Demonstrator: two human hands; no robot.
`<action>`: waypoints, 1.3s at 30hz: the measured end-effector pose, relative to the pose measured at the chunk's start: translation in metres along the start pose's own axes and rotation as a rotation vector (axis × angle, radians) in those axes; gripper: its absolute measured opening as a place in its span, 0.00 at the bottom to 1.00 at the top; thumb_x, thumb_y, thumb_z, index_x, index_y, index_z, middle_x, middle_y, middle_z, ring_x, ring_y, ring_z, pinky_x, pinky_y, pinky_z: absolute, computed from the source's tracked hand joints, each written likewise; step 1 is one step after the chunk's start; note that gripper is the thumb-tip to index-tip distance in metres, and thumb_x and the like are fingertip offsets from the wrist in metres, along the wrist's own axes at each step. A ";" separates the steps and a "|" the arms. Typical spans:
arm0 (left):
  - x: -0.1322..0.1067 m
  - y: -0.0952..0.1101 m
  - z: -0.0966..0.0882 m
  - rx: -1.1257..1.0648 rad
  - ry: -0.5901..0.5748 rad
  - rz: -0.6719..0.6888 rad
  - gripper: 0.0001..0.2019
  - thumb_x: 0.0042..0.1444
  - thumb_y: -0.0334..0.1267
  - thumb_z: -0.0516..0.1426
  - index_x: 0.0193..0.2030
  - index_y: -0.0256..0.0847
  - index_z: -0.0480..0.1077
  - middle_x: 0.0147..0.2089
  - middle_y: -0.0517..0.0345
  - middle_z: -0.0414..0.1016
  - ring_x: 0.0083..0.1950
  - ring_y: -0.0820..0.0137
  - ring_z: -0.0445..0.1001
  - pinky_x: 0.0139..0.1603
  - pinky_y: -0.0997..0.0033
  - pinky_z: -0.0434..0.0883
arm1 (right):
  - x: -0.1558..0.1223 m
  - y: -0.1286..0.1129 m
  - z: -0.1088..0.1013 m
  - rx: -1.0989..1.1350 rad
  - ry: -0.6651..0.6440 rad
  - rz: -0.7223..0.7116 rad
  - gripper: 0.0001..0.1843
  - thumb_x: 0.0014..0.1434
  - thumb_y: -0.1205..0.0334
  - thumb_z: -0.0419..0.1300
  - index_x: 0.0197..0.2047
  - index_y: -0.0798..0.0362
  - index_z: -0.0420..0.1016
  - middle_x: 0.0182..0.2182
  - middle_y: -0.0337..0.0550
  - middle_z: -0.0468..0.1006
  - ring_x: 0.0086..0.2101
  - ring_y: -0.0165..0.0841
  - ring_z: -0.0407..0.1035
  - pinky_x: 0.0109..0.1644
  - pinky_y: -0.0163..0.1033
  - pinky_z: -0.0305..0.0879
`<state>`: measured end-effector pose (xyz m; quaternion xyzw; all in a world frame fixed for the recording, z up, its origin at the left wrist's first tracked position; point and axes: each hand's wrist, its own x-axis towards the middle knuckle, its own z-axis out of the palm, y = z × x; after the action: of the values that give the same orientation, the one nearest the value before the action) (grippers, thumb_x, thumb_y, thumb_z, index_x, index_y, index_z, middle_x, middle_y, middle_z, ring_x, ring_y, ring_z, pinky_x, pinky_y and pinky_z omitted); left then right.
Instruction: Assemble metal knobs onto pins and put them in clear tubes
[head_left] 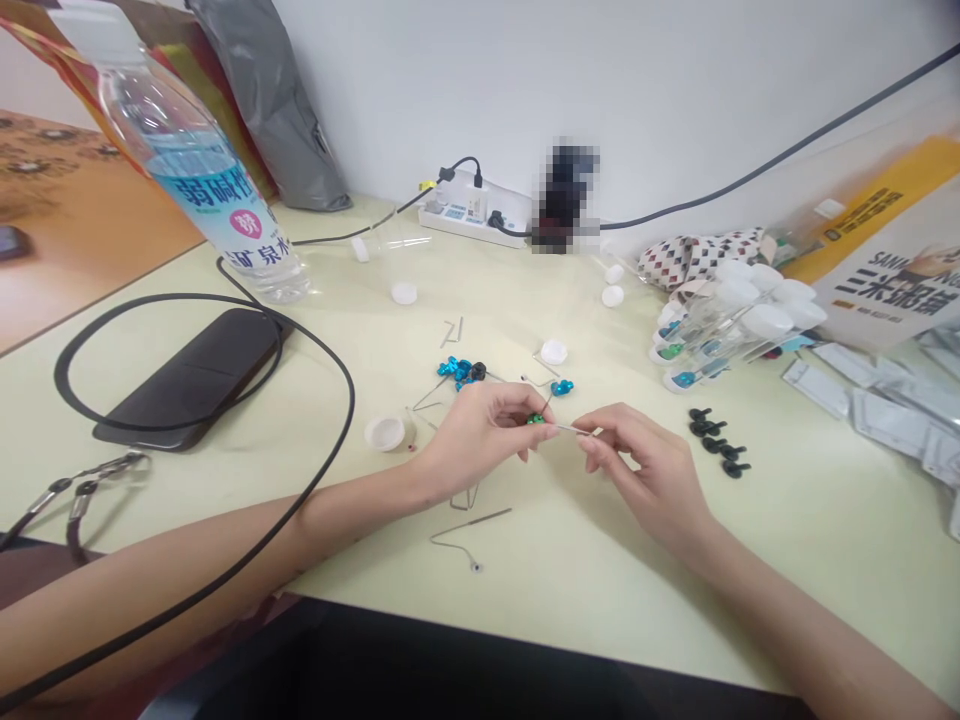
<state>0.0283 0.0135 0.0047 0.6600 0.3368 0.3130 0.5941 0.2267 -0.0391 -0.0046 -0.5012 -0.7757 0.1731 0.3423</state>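
Note:
My left hand [480, 435] pinches a small green metallic bead [535, 419] between thumb and fingertips. My right hand [645, 470] holds a thin metal pin [574, 429] by its end, and the pin's tip meets the bead. Shiny blue metallic pieces [457, 372] and a black bead [477, 371] lie just beyond my left hand. Another blue piece [562, 387] rests near both hands. Below my left wrist lies a bent wire [465, 535] ending in a small eyelet. A white plastic cap [385, 433] sits left of my left hand.
Several small black pegs [712, 437] lie to the right. Capped clear vials [735, 320] stand beyond them, beside foil packets [885, 410]. A dark phone [191, 378], black cable [225, 330], water bottle [202, 170] and power strip [472, 215] occupy the cream table [787, 530].

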 end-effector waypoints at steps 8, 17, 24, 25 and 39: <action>0.001 -0.002 0.001 -0.024 0.036 0.014 0.05 0.53 0.34 0.58 0.34 0.34 0.73 0.29 0.58 0.71 0.28 0.76 0.70 0.29 0.75 0.72 | 0.001 0.001 -0.003 0.056 -0.044 0.077 0.13 0.64 0.61 0.51 0.29 0.54 0.70 0.21 0.37 0.69 0.22 0.26 0.63 0.28 0.33 0.58; 0.002 -0.003 0.001 -0.058 0.049 -0.009 0.05 0.52 0.33 0.59 0.33 0.33 0.74 0.27 0.59 0.71 0.26 0.76 0.69 0.29 0.75 0.72 | 0.000 0.001 -0.001 0.137 -0.128 0.163 0.18 0.65 0.54 0.48 0.30 0.55 0.71 0.20 0.37 0.69 0.19 0.26 0.62 0.23 0.31 0.59; 0.004 0.000 -0.002 -0.125 0.044 -0.079 0.07 0.51 0.37 0.61 0.32 0.34 0.72 0.24 0.59 0.71 0.25 0.77 0.69 0.30 0.77 0.69 | 0.002 0.013 -0.008 -0.496 0.041 -0.402 0.21 0.61 0.61 0.57 0.55 0.58 0.63 0.33 0.46 0.76 0.33 0.33 0.71 0.37 0.38 0.69; 0.004 0.000 -0.002 -0.133 0.042 -0.084 0.07 0.51 0.37 0.62 0.32 0.34 0.72 0.24 0.59 0.71 0.25 0.77 0.69 0.30 0.77 0.69 | 0.002 0.013 -0.010 -0.553 0.040 -0.470 0.21 0.60 0.65 0.58 0.56 0.59 0.63 0.34 0.47 0.76 0.35 0.34 0.72 0.39 0.39 0.69; 0.002 -0.010 0.002 -0.135 -0.032 -0.143 0.07 0.51 0.37 0.61 0.33 0.34 0.71 0.25 0.59 0.71 0.26 0.76 0.69 0.31 0.74 0.69 | -0.003 0.006 -0.020 -0.623 -0.024 -0.688 0.18 0.58 0.77 0.55 0.52 0.64 0.67 0.38 0.54 0.79 0.40 0.37 0.74 0.39 0.39 0.74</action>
<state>0.0304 0.0144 -0.0055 0.5976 0.3516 0.2813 0.6635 0.2457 -0.0406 0.0051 -0.2915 -0.9158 -0.1863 0.2040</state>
